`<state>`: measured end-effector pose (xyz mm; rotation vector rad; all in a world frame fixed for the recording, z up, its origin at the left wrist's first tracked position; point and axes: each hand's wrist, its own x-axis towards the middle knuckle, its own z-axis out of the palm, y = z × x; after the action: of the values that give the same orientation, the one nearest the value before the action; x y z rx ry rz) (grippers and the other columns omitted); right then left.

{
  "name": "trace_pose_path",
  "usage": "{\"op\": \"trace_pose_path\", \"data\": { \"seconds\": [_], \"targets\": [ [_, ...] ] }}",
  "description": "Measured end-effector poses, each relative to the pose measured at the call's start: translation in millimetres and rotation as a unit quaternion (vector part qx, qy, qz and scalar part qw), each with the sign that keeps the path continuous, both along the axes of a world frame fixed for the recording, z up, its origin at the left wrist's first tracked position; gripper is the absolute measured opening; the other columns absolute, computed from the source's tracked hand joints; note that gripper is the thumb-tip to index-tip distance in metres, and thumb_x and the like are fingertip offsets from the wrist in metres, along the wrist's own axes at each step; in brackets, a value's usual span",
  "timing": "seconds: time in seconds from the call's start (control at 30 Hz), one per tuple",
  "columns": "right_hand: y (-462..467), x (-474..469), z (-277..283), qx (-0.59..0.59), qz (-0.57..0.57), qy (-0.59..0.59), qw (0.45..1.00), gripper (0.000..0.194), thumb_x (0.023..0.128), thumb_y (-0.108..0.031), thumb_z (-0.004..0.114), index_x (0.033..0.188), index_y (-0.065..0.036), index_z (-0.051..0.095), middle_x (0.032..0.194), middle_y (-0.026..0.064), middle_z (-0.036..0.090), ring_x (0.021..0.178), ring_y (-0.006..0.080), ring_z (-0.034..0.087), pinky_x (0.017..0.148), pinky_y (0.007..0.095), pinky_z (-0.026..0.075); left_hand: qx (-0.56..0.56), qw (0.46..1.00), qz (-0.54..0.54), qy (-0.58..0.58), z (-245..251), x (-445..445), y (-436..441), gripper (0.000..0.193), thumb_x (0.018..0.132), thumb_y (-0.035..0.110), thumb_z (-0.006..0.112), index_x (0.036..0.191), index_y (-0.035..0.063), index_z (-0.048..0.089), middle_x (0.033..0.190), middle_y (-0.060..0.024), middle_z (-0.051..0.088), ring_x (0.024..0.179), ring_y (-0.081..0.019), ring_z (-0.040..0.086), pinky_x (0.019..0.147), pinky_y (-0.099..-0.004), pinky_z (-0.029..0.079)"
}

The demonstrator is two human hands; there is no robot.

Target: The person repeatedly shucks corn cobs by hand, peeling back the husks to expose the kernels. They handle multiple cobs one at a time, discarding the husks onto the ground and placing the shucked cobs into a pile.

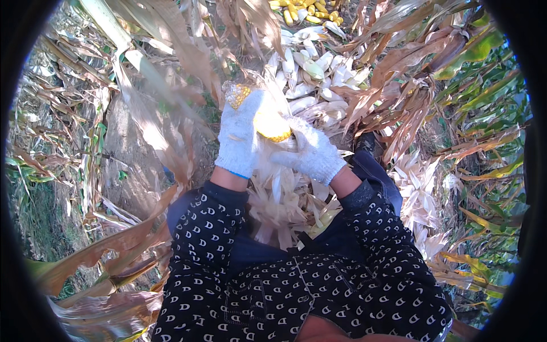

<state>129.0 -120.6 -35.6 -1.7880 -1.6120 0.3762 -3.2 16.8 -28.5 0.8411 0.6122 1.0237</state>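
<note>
White knit gloves cover both of my hands. My left hand [240,134] is closed around an ear of corn, whose yellow kernels [239,96] show past the fingers. Between the hands is a second ear of corn [277,130], its upper part washed out by sunlight, with pale husk around its lower end. My right hand [314,149] grips this ear's husk-covered base from the right, thumb below and fingers above. Glare hides where the left fingers meet the second ear. Loose dry husks [277,205] lie beneath the hands, between my legs.
Ahead lies a heap of ears in pale husks [320,81], with a pile of bare yellow ears [305,10] beyond. Dry corn stalks and leaves [145,115] hang close on the left. More leaves [397,102] stand on the right, above scattered husks [416,192].
</note>
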Motion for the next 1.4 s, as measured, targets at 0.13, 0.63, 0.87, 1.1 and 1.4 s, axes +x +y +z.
{"op": "trace_pose_path", "data": {
  "seconds": [0.13,0.63,0.87,1.1,1.4],
  "targets": [
    [2.4,7.9,-1.8,0.082,-0.023,0.001,0.996,0.064,0.085,-0.043,0.079,0.134,-0.006,0.063,0.132,0.0177,0.065,0.12,0.0344,0.064,0.102,0.0418,0.051,0.034,0.997,0.048,0.043,-2.1,-1.7,5.9,0.04,0.09,0.007,0.077,0.126,-0.0003,0.059,0.108,-0.0066,0.068,0.094,-0.0158,0.068,0.081,-0.0298,0.057],
    [7.1,-4.0,2.9,-0.011,-0.047,0.079,0.996,0.077,0.081,-0.046,0.08,0.141,-0.004,0.055,0.124,0.0229,0.067,0.111,0.0397,0.067,0.095,0.0443,0.054,0.067,0.997,-0.035,-0.022,1.7,10.8,-38.2,0.039,0.091,0.003,0.074,0.126,0.0015,0.056,0.114,-0.0072,0.067,0.101,-0.015,0.067,0.086,-0.0299,0.056],
    [12.2,-9.2,-15.0,-0.073,-0.021,0.151,0.986,0.074,0.081,-0.052,0.079,0.139,-0.01,0.058,0.122,0.0174,0.07,0.111,0.0347,0.068,0.096,0.0412,0.054,0.053,0.998,-0.026,-0.012,1.8,-4.9,-21.6,0.028,0.096,0.008,0.069,0.122,0.0021,0.06,0.11,-0.009,0.068,0.099,-0.0181,0.069,0.085,-0.0317,0.057],
    [11.7,-4.3,-40.5,-0.047,0.02,0.21,0.976,0.075,0.083,-0.052,0.079,0.139,-0.007,0.058,0.131,0.0155,0.066,0.118,0.0277,0.066,0.101,0.0374,0.051,0.059,0.997,-0.033,-0.028,19.0,-6.7,-34.6,0.028,0.096,0.009,0.068,0.123,0.0028,0.06,0.11,-0.0099,0.069,0.099,-0.0194,0.069,0.084,-0.0332,0.058],
    [9.1,-13.4,-18.4,-0.023,0.043,0.354,0.934,0.063,0.083,-0.035,0.086,0.132,-0.002,0.062,0.124,0.0115,0.071,0.112,0.019,0.069,0.097,0.0316,0.053,0.015,0.994,-0.062,-0.093,29.0,-5.2,-42.7,0.027,0.095,0.01,0.07,0.12,0.0021,0.062,0.108,-0.0115,0.071,0.096,-0.0203,0.071,0.082,-0.0333,0.059]
  ]
}}
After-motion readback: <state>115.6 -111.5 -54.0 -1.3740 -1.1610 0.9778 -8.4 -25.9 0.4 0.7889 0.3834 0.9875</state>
